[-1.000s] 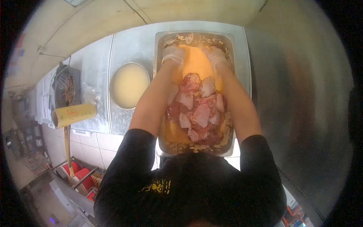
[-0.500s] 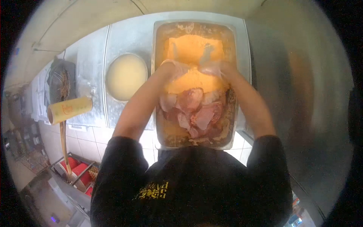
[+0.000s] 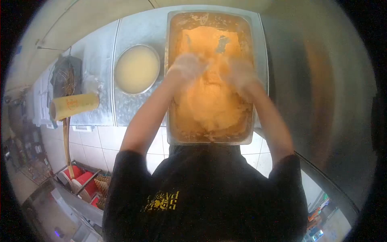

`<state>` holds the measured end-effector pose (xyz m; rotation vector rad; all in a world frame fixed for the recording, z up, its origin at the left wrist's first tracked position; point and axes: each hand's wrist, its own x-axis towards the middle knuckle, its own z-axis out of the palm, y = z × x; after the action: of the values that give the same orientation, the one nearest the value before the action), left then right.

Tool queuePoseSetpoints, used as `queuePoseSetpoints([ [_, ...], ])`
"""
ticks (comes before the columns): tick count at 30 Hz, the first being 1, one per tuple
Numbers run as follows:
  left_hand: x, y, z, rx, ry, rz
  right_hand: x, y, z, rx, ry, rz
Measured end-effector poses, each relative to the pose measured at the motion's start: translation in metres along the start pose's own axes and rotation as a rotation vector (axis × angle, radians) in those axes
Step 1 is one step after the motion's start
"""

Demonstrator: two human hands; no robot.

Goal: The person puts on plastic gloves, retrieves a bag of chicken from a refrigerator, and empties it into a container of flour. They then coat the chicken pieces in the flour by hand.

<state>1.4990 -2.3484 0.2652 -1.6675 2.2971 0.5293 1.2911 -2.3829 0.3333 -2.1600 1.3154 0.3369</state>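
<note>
A deep metal pan point(image 3: 209, 142) holds a bed of orange breading powder point(image 3: 213, 101). My left hand point(image 3: 188, 66) and my right hand point(image 3: 239, 73), both in clear plastic gloves, are over the powder at the middle of the pan. Motion smears the fingers of both, so their grip is not visible. At the pan's near end the powder forms a rounded mound. The raw meat pieces seen there earlier are hidden under it. Toward the far end, a grey patch of bare pan bottom point(image 3: 221, 43) shows through the powder.
Left of the pan, a round metal bowl point(image 3: 137, 69) of pale yellowish liquid or batter stands on the metal counter point(image 3: 96, 72). Farther left are a yellow roll point(image 3: 75, 106) and a dark bag-like thing point(image 3: 64, 76). Below on the floor side, a crate holds red containers point(image 3: 84, 181).
Orange powder has come over the raw meat pieces at the near end, covering them. My hands have lifted slightly apart and blurred. The whole view has shifted a little, with the pan higher in it.
</note>
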Motion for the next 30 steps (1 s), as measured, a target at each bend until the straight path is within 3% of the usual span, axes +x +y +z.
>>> queuePoseSetpoints([
  [2, 0.019, -0.018, 0.009, -0.328, -0.179, -0.147, 0.076, 0.034, 0.033, -0.033, -0.017, 0.078],
  [4, 0.027, -0.031, 0.045, -0.442, -0.158, -0.102, 0.085, 0.046, 0.067, -0.128, 0.051, 0.132],
  [5, 0.034, -0.043, 0.088, -0.385, -0.050, 0.011, 0.090, 0.047, 0.070, -0.172, 0.089, 0.156],
  [7, 0.021, -0.034, 0.101, -0.534, -0.087, -0.070, 0.062, 0.037, 0.067, 0.019, -0.005, 0.185],
  [9, -0.016, 0.005, 0.062, -0.924, -0.366, -0.462, 0.038, 0.031, 0.059, 0.210, -0.204, 0.243],
  [11, -0.046, 0.017, 0.099, -0.743, -0.185, -0.144, 0.032, 0.039, 0.062, 0.361, -0.458, 0.273],
  [13, -0.051, 0.022, 0.111, -0.672, -0.196, 0.042, 0.043, 0.070, 0.099, 0.431, -0.638, 0.205],
  [15, -0.047, 0.033, 0.106, -0.723, -0.410, 0.106, 0.044, 0.078, 0.121, 0.447, -0.698, 0.154],
  [17, -0.050, 0.033, 0.105, -1.149, -0.422, -0.301, 0.044, 0.067, 0.118, 0.441, -0.638, 0.156],
  [18, -0.050, 0.029, 0.107, -1.351, -0.416, -0.509, 0.051, 0.059, 0.117, 0.551, -0.513, 0.197],
  [20, -0.044, 0.017, 0.123, -0.898, -0.106, -0.206, 0.059, 0.044, 0.120, 0.771, -0.267, 0.280],
  [22, -0.036, 0.013, 0.100, -0.893, 0.001, -0.380, 0.077, 0.033, 0.086, 0.835, -0.158, 0.407],
  [23, -0.031, 0.022, 0.054, -1.114, -0.046, -0.707, 0.085, 0.030, 0.076, 0.864, -0.111, 0.478],
  [24, -0.030, 0.029, 0.029, -1.320, -0.098, -1.041, 0.092, 0.043, 0.085, 0.551, -0.222, 0.365],
  [25, -0.033, 0.028, 0.037, -1.039, -0.150, -0.852, 0.101, 0.066, 0.099, 0.236, -0.321, 0.247],
  [26, -0.037, 0.025, 0.050, -0.760, -0.190, -0.660, 0.096, 0.072, 0.104, 0.165, -0.321, 0.220],
  [27, -0.045, 0.030, 0.057, -0.779, -0.210, -0.571, 0.091, 0.079, 0.109, 0.094, -0.320, 0.194],
  [30, -0.067, 0.047, 0.072, -0.915, -0.305, -0.304, 0.013, 0.065, 0.132, 0.473, -0.190, 0.277],
])
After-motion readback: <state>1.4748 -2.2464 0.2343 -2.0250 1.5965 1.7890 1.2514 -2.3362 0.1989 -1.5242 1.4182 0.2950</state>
